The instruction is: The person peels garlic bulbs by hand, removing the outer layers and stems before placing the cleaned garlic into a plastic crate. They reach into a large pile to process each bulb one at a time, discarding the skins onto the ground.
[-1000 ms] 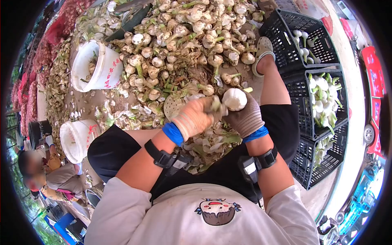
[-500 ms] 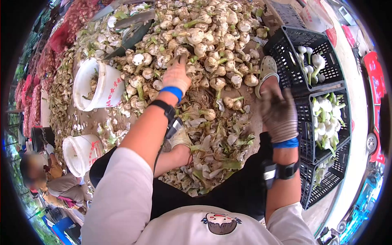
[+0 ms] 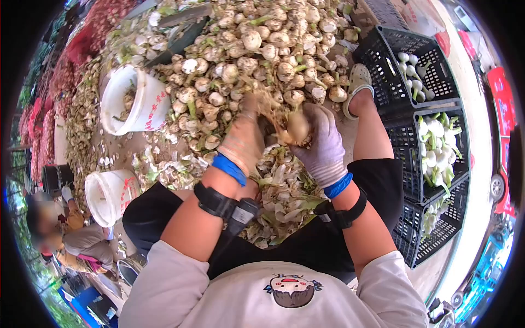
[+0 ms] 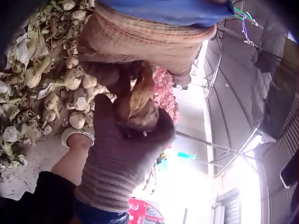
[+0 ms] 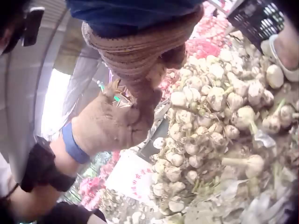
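Observation:
In front of my knees, my gloved right hand (image 3: 325,143) holds a garlic bulb (image 3: 298,128), its fingers curled round the side. My gloved left hand (image 3: 240,139) is close against it and grips the dry brown skin (image 3: 268,109), which trails blurred off the bulb. From the left wrist view, the bulb (image 4: 144,115) sits in the right palm with a papery strip (image 4: 141,91) standing up from it. The left fingertips are mostly hidden in shadow. In the right wrist view the left hand (image 5: 110,123) overlaps the right hand (image 5: 140,58).
A heap of unpeeled garlic (image 3: 262,49) lies ahead, with loose peelings (image 3: 281,202) between my feet. Black crates (image 3: 377,60) holding trimmed white garlic (image 3: 435,147) stand at right. White buckets (image 3: 147,101) are at left, and another person (image 3: 82,240) sits beyond.
The cleaned white bulb has left my right hand, which moved over to the crates and back. My left hand reached into the heap and returned; both hands now meet at a brown-skinned bulb.

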{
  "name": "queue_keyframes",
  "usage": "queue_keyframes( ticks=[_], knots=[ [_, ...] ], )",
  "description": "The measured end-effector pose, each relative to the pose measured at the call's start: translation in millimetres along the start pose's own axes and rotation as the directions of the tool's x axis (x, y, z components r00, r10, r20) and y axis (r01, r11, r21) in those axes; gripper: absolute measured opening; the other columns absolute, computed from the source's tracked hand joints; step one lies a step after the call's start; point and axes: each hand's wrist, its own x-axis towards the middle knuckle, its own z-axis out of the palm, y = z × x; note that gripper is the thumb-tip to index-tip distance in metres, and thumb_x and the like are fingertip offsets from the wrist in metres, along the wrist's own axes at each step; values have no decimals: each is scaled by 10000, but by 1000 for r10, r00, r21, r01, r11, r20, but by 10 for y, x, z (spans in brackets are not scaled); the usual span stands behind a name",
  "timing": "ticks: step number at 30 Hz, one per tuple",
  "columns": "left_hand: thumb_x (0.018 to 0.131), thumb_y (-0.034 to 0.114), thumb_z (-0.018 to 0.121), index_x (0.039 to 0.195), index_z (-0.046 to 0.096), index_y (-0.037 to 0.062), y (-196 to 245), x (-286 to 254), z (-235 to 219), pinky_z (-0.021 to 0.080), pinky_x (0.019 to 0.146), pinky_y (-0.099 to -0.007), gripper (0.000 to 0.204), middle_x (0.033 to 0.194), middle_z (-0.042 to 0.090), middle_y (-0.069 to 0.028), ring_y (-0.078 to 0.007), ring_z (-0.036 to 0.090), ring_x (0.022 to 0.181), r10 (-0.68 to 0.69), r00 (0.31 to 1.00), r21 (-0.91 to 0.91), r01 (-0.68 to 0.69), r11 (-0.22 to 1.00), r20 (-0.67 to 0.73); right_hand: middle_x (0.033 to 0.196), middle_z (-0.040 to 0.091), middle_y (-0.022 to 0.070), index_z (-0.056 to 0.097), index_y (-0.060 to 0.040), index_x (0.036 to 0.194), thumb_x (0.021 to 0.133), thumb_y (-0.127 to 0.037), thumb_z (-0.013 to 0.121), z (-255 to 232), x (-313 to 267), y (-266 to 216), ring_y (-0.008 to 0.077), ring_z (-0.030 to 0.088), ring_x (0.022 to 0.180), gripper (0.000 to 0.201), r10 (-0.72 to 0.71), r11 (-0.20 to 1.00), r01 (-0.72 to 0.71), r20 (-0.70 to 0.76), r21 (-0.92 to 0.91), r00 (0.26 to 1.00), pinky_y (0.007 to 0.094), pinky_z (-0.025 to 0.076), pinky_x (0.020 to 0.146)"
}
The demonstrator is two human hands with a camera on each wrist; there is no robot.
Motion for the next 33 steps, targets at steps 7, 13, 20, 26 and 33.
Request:
queue_keyframes(
  ticks=[7, 13, 20, 26, 33],
  knots=[
    [794, 421, 626, 871, 589, -12, -25, -523, 259, 454, 616, -290, 441, 735, 608, -60, -166, 552, 638, 276, 961, 334, -252, 908, -28, 1127, 474, 144, 519, -129, 1124, 523, -97, 738, 4, -394, -98, 366, 493, 1027, 640, -327, 885, 305, -4, -352, 945, 434, 434, 865],
    [828, 258, 627, 962, 596, -13, -128, -704, 224, 457, 638, -264, 304, 758, 622, -60, -159, 563, 650, 553, 811, 567, -551, 612, 191, 1070, 500, 158, 502, -52, 1105, 629, -39, 734, -67, -484, -266, 317, 542, 951, 529, -110, 993, 116, -151, 34, 982, 420, 472, 800],
    [747, 81, 603, 1052, 621, 163, -55, -973, 282, 499, 703, -327, 316, 948, 601, -80, -237, 587, 843, 236, 569, 607, -655, -450, 788, 892, 623, 80, 517, -70, 1107, 920, -445, 411, -30, -590, -113, 167, 609, 758, 433, 575, -77, -579, 511, 812, 639, 273, 500, 663],
    [814, 93, 576, 986, 601, 44, -173, -548, -154, 484, 664, -271, 181, 849, 619, -53, -171, 579, 726, 418, 733, 806, -591, 4, 536, 729, 600, 58, 531, -64, 1075, 903, -503, 420, -184, -598, 11, 114, 562, 508, 485, 414, -317, -540, 626, 780, 661, 202, 438, 410],
    [843, 113, 523, 954, 569, -20, -57, -793, 161, 499, 633, -338, 179, 794, 612, -92, -219, 594, 675, 486, 580, 738, -630, -241, 654, 827, 600, 94, 537, -34, 1012, 889, -328, 507, -89, -543, -100, 182, 613, 775, 320, 522, -146, -668, 630, 729, 574, 290, 532, 594]
  ],
)
